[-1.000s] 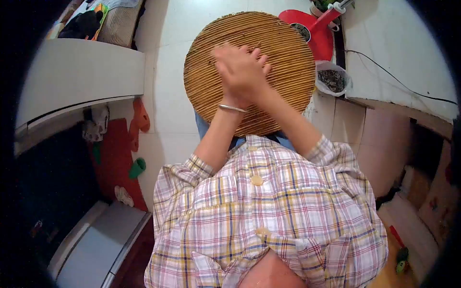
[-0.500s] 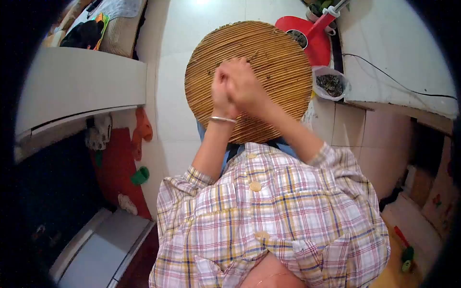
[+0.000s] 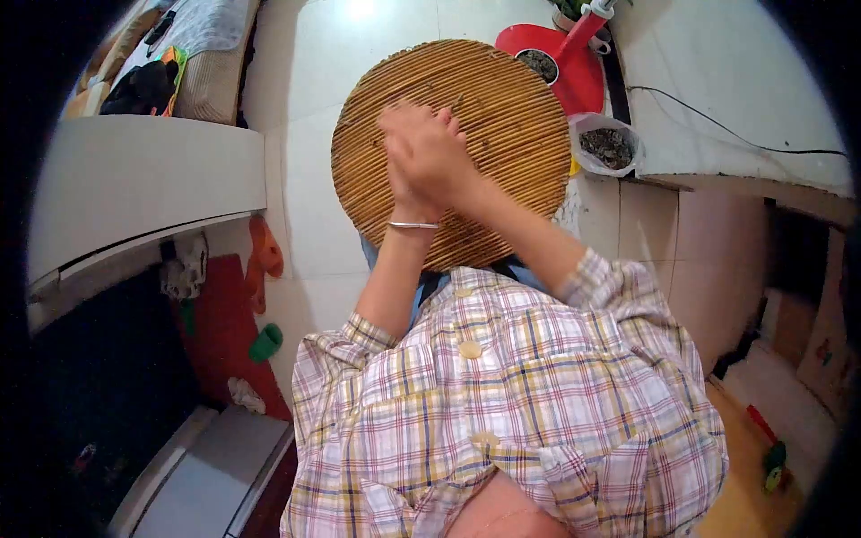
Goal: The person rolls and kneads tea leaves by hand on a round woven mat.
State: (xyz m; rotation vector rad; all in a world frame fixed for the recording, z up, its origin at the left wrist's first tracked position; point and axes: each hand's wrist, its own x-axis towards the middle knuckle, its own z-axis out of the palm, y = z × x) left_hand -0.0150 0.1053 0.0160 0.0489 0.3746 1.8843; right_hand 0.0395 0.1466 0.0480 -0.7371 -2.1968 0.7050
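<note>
Right hand folded over left hand, pressed together above the round cane tray, whose near edge meets the shirt.

Tray looks light and fairly stiff, its ribs likely rough rather than slippery. Best held at opposite sides of the rim and kept level: the dark crumbs on it seem loose, easily spilled. Plastic bag of dark bits by the tray's right edge. Fingers blurred; from here I can't tell whether anything lies between the palms.
</note>
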